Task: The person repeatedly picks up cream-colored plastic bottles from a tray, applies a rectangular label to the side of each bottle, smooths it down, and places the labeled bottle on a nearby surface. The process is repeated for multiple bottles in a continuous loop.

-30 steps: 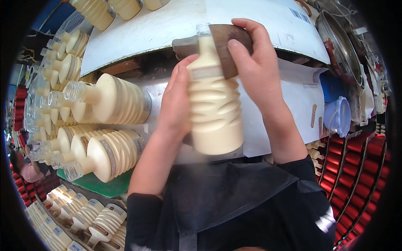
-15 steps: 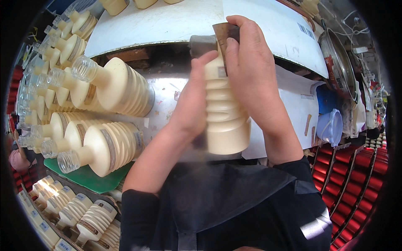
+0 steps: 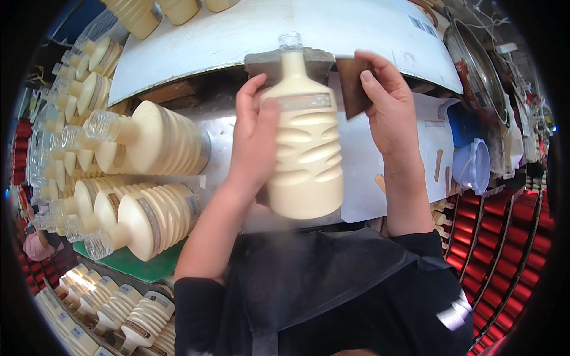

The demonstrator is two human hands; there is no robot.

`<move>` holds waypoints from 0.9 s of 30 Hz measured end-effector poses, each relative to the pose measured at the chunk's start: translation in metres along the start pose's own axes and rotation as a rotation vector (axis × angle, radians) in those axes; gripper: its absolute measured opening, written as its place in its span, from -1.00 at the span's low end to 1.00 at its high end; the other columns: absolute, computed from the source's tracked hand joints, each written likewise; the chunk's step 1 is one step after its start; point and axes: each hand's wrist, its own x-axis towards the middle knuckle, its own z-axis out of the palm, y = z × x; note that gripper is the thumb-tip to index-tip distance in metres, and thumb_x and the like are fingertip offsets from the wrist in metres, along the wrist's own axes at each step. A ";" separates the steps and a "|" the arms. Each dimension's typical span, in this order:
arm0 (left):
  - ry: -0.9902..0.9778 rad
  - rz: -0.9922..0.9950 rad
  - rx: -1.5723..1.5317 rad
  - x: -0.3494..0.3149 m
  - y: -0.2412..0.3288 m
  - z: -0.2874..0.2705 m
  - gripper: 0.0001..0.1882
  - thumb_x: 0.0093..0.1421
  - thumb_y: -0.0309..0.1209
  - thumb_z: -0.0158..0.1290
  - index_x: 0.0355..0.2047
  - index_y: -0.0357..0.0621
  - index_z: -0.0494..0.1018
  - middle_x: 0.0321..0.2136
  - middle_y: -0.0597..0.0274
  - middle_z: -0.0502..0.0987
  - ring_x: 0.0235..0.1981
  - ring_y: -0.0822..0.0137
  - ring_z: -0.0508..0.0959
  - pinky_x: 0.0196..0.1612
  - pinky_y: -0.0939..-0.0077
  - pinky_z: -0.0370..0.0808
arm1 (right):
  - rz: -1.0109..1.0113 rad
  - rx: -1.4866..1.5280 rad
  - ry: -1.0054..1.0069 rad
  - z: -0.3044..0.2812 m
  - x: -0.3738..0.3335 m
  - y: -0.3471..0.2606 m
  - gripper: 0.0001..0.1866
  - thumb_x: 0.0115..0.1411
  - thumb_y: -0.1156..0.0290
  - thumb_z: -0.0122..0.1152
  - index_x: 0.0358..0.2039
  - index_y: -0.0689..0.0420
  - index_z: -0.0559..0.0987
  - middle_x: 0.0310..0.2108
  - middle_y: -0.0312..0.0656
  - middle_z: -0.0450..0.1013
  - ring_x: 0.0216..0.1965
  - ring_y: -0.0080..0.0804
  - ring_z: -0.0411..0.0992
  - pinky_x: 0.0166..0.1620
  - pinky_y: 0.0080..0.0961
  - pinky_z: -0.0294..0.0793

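A cream-coloured bottle [image 3: 306,160] with a wavy ridged body and a clear threaded glass neck lies before me, its neck over a dark grey block [image 3: 320,62]. Across its shoulder runs a greyish label strip [image 3: 303,101]. My left hand [image 3: 254,133] rests along the bottle's left side, fingers apart and stretched out, the thumb against the bottle beside the strip. Right of the bottle and apart from it, my right hand [image 3: 389,98] pinches a thin, flat brown piece [image 3: 354,89] between thumb and fingers.
Several similar bottles [image 3: 169,139] lie stacked at the left, some over a green sheet [image 3: 148,258]. More stand in a rack [image 3: 139,317] at lower left. At the right are a blue bucket [image 3: 472,167], a large metal pan [image 3: 475,71] and racks of red cylinders [image 3: 499,237]. Small brown strips [image 3: 438,165] lie nearby.
My right hand has moved off the bottle to the right with the brown piece, uncovering the neck and strip. My left hand has shifted left but stays at the bottle's side.
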 end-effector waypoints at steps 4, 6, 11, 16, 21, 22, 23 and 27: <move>0.082 0.223 0.244 0.004 0.005 0.004 -0.47 0.45 -0.14 -0.03 0.26 -0.24 0.24 0.11 -0.03 0.44 0.11 0.22 0.45 0.21 0.35 0.36 | 0.389 -0.183 -0.144 -0.013 -0.004 0.003 -0.56 0.53 0.17 -0.08 0.03 0.31 0.57 -0.63 -0.44 0.31 -0.59 -0.74 0.30 -0.49 -0.74 0.28; 0.042 0.250 0.370 0.006 0.011 0.009 -0.46 0.44 -0.11 -0.03 0.23 -0.27 0.25 0.08 -0.08 0.46 0.09 0.15 0.48 0.20 0.32 0.38 | 0.215 -0.207 -0.224 -0.007 -0.004 0.014 -0.48 0.50 0.02 -0.01 -0.04 0.29 0.62 -0.53 -0.45 0.39 -0.49 -0.74 0.33 -0.41 -0.74 0.34; 0.097 0.219 0.704 0.013 0.019 0.024 -0.35 0.27 -0.07 0.17 0.14 -0.34 0.29 0.03 -0.14 0.48 0.05 0.04 0.52 0.17 0.26 0.41 | 0.278 -0.191 -0.375 -0.003 0.004 0.032 -0.48 0.43 0.01 0.15 0.04 0.28 0.61 -0.26 -0.35 0.55 -0.27 -0.72 0.45 -0.23 -0.68 0.48; 0.104 0.178 0.581 0.012 0.018 0.026 -0.32 0.20 -0.13 0.24 0.14 -0.34 0.28 0.03 -0.12 0.48 0.06 0.10 0.51 0.18 0.28 0.41 | 0.197 -0.071 -0.350 -0.001 -0.006 0.036 -0.48 0.41 0.03 0.19 0.08 0.28 0.60 -0.18 -0.28 0.58 -0.21 -0.69 0.48 -0.16 -0.66 0.51; 0.075 0.141 0.382 0.014 0.017 0.023 -0.37 0.23 -0.19 0.24 0.15 -0.32 0.27 0.03 -0.08 0.46 0.07 0.19 0.47 0.18 0.31 0.40 | 0.271 -0.039 -0.402 -0.003 -0.004 0.024 -0.52 0.42 0.12 0.15 0.12 0.27 0.58 -0.19 -0.26 0.59 -0.18 -0.67 0.48 -0.12 -0.64 0.51; 0.067 0.142 0.392 0.014 0.017 0.023 -0.38 0.24 -0.20 0.23 0.15 -0.32 0.27 0.04 -0.07 0.45 0.07 0.20 0.46 0.18 0.31 0.40 | 0.335 -0.011 -0.399 -0.002 -0.002 0.023 -0.53 0.42 0.14 0.14 0.13 0.27 0.57 -0.18 -0.25 0.60 -0.17 -0.65 0.49 -0.10 -0.62 0.51; 0.060 0.145 0.401 0.013 0.016 0.023 -0.39 0.26 -0.21 0.22 0.15 -0.32 0.27 0.04 -0.06 0.45 0.07 0.21 0.46 0.18 0.32 0.40 | 0.283 -0.116 -0.411 -0.002 0.000 0.021 -0.54 0.43 0.16 0.12 0.14 0.27 0.56 -0.18 -0.25 0.60 -0.16 -0.64 0.49 -0.09 -0.61 0.51; 0.056 0.143 0.374 0.013 0.015 0.023 -0.39 0.28 -0.18 0.21 0.15 -0.32 0.26 0.05 -0.05 0.44 0.08 0.23 0.45 0.18 0.33 0.40 | 0.144 -0.316 -0.389 0.003 0.000 0.023 -0.56 0.43 0.20 0.09 0.14 0.27 0.54 -0.18 -0.23 0.60 -0.15 -0.59 0.51 -0.05 -0.57 0.50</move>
